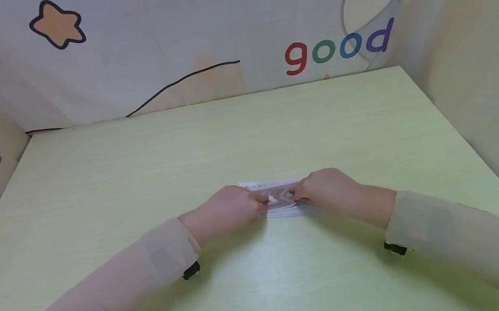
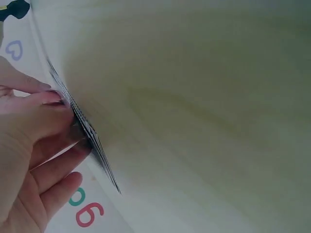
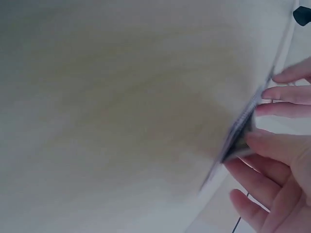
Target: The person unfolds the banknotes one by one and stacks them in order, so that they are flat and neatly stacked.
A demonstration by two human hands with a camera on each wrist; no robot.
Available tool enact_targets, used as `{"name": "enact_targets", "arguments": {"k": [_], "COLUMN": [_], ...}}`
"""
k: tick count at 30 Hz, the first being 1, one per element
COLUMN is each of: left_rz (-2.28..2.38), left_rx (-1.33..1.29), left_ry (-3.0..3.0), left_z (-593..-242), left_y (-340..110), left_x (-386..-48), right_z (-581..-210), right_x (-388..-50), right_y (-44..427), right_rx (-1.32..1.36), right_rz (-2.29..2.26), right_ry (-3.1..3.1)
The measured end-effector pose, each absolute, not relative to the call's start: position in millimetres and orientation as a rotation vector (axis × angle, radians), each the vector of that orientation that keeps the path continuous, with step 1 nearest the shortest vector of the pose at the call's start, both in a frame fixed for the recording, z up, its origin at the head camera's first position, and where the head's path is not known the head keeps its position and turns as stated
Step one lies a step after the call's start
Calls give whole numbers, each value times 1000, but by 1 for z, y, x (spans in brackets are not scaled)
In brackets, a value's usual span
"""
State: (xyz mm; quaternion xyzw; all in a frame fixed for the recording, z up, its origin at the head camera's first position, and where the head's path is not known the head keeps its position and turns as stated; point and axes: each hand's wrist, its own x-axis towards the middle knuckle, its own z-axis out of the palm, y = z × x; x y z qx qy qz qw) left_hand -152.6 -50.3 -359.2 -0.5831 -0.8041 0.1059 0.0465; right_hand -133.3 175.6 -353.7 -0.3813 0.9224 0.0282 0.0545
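Near the middle of the table, a thin flat pack of white layered sheets has a grey-brown strip across its upper face; its exact kind is unclear. My left hand pinches the left part of this strip, my right hand the right part. Seen edge-on in the left wrist view, the sheets show several thin dark layers against the fingers. In the right wrist view, thumb and fingers of my right hand hold a raised flap. The fingers hide both ends of the strip.
The pale green table spreads around the hands. Behind it stands a printed cloth backdrop with a star and coloured letters, and similar cloth closes both sides. Small black pieces sit under the sleeve cuffs.
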Motion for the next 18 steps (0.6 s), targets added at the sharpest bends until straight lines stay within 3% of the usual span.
{"name": "enact_targets", "arguments": {"k": [7, 18], "left_rz": [171, 227], "left_rx": [-1815, -1852], "left_ry": [-2682, -2920], "left_z": [-363, -369], "left_y": [-53, -57], "left_x": [-152, -159], "right_z": [-351, -350], "right_x": [-132, -126], "right_y": [179, 195], "right_rx": [-1240, -1196], "right_rz": [203, -93], "right_ry": [2674, 2515]}}
